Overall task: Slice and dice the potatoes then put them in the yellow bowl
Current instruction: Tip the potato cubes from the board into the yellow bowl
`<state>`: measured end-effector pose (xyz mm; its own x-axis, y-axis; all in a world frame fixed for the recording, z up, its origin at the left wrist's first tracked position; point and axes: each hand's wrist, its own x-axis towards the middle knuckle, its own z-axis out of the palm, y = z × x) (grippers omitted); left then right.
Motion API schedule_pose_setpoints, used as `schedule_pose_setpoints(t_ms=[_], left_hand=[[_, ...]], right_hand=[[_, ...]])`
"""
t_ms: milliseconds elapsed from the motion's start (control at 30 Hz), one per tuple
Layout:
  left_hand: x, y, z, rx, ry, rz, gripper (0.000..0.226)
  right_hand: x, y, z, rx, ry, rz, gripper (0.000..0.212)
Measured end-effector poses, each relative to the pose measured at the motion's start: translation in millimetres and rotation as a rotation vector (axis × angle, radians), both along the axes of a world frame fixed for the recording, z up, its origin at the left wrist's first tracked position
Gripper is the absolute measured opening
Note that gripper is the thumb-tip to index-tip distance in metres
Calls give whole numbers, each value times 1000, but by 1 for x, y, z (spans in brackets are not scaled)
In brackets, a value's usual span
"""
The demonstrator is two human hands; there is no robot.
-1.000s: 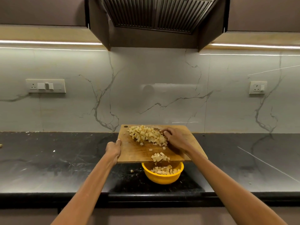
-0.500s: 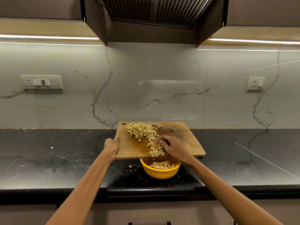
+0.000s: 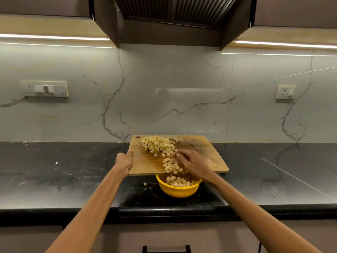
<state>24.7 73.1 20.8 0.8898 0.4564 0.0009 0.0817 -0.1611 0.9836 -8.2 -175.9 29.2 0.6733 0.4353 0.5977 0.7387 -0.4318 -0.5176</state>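
Note:
A wooden cutting board (image 3: pixel 209 157) is held tilted above a yellow bowl (image 3: pixel 177 191) on the black counter. My left hand (image 3: pixel 125 160) grips the board's left edge. A pile of diced potato (image 3: pixel 157 145) lies on the board's far left part. My right hand (image 3: pixel 190 162) rests on the board with fingers bent, touching a smaller clump of potato cubes (image 3: pixel 171 166) at the near edge, right over the bowl. Potato cubes (image 3: pixel 179 181) lie in the bowl.
A stray potato cube (image 3: pixel 145 184) lies on the counter (image 3: pixel 63 172) left of the bowl. The marble backsplash carries a switch panel (image 3: pixel 44 89) at left and a socket (image 3: pixel 285 92) at right. A range hood (image 3: pixel 171 13) hangs overhead.
My right hand has swept a clump of cubes from the pile down to the board's near edge above the bowl. More cubes now lie in the bowl. The board stays held by my left hand.

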Motion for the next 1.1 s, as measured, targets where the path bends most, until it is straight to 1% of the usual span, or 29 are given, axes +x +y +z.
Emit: schedule_pose_setpoints(t_ms=[67,100,300,367,433,533,600,633,700,800,900,967,1033,1100], left_hand=[[0,-1,0,-5,1,4,36],[-1,-1,1,-4,0,6,36],[1,-2,3,23,-5,18,37],[1,-1,2,31,1,18,38],[1,0,1,29,9,16,38],[1,2,-2,2,8,6,38],[1,2,-2,-14,4,1,38],[1,2,-2,-16,3,0,39],[1,2,-2,-9,3,2,40],[-1,0,-1,2,7,0,39],[-2,-1,-1,7,-3,6,36],[-3,-1,0,6,1,1,36],[-4,-2,1,0,6,-4,36],[-3,-1,1,-8,1,-5,37]], right_hand=[[4,4,7,32,-14,0,21],[5,7,10,13,-20,-6,21],[5,25,16,-217,29,45,32],[3,20,14,-254,33,69,33],[-1,11,13,-223,65,107,34],[-6,-1,13,-6,153,158,32],[-5,-8,16,108,160,102,35],[-4,-11,16,121,146,54,35],[-2,-12,14,35,138,-23,35],[-7,-10,0,-105,137,-22,35],[-16,-5,-6,-55,145,89,41],[-14,-4,-2,44,166,136,36],[-5,0,6,98,161,120,32],[3,9,16,55,150,77,33]])
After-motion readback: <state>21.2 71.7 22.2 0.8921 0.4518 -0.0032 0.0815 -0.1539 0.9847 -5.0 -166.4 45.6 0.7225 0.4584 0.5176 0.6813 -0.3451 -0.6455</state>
